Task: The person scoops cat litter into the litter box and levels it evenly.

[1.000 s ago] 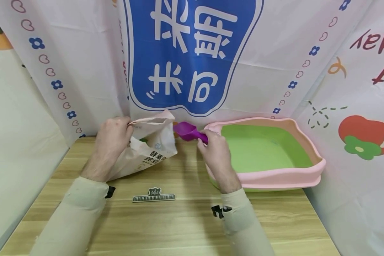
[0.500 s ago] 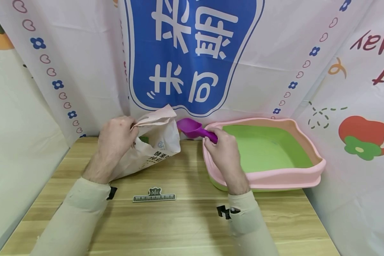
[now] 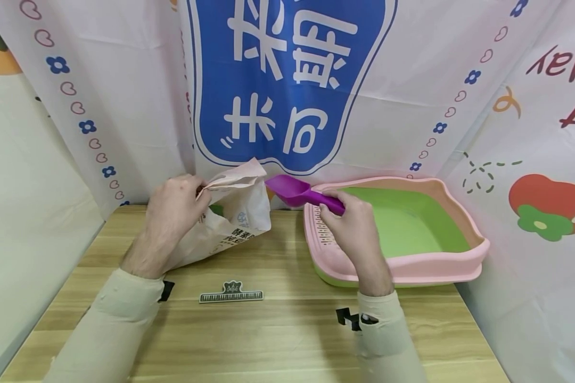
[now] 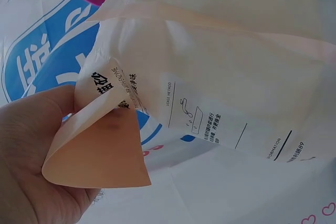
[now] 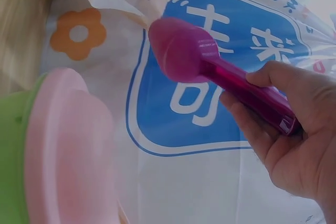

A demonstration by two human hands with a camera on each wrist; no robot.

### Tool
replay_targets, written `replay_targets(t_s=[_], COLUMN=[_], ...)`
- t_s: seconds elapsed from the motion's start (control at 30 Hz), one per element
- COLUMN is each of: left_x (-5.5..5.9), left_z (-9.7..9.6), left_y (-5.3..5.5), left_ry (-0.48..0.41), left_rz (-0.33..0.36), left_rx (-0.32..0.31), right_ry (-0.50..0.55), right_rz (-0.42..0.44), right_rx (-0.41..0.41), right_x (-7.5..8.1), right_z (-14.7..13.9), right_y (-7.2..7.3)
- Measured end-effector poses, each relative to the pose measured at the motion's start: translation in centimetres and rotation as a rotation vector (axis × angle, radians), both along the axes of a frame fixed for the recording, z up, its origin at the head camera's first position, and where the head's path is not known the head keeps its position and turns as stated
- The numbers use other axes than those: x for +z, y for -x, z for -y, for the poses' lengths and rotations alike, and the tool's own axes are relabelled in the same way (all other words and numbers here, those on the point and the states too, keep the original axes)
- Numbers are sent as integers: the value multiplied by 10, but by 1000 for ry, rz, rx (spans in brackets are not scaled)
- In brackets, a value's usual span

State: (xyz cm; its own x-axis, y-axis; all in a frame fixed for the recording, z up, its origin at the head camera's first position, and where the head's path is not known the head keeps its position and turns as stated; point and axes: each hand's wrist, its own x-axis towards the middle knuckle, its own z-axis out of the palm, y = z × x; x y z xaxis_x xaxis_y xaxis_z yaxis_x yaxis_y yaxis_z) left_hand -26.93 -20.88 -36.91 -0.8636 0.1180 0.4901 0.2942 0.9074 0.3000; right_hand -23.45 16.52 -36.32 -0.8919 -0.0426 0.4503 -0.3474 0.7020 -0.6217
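Observation:
My left hand (image 3: 174, 210) grips the upper edge of a white printed paper bag (image 3: 206, 236), which leans on the table with its mouth open to the right. The left wrist view shows the fingers pinching a folded flap of the bag (image 4: 100, 150). A purple scoop (image 3: 292, 190) is in my right hand (image 3: 356, 226), held by its handle. Its bowl hangs just right of the bag's mouth, near the left rim of a pink and green litter box (image 3: 419, 271). In the right wrist view the scoop's bowl (image 5: 178, 51) shows from its outside, so its contents cannot be seen.
A black and white clip (image 3: 231, 292) with a piano-key pattern lies on the wooden table (image 3: 249, 340) in front of the bag. Behind everything hangs a printed cloth (image 3: 383, 138). The litter box has a slotted grid (image 3: 323, 229) along its left side.
My right hand has drawn the scoop rightward from the bag's mouth toward the litter box. The left hand shifted slightly right with the bag, and still holds it.

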Motion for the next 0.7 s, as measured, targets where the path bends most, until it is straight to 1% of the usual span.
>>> replay_targets(t_s=[0.23,0.47,0.6,0.7], left_x=[0,0,1,2], left_z=[0,-1,-2,-3], left_y=[0,1,-1,-2], left_ry=[6,7,16,26], left_rz=[-3,5,37,57], left_rx=[-8,-11,-6,-2], right_ry=[-17,-51,-85,-111], right_rz=[-17,-40,-73,-83], right_rx=[45,104,139,165], right_x=[3,3,2,0], right_z=[-3,4,11,17], right_y=[-5,-11,-12,-11])
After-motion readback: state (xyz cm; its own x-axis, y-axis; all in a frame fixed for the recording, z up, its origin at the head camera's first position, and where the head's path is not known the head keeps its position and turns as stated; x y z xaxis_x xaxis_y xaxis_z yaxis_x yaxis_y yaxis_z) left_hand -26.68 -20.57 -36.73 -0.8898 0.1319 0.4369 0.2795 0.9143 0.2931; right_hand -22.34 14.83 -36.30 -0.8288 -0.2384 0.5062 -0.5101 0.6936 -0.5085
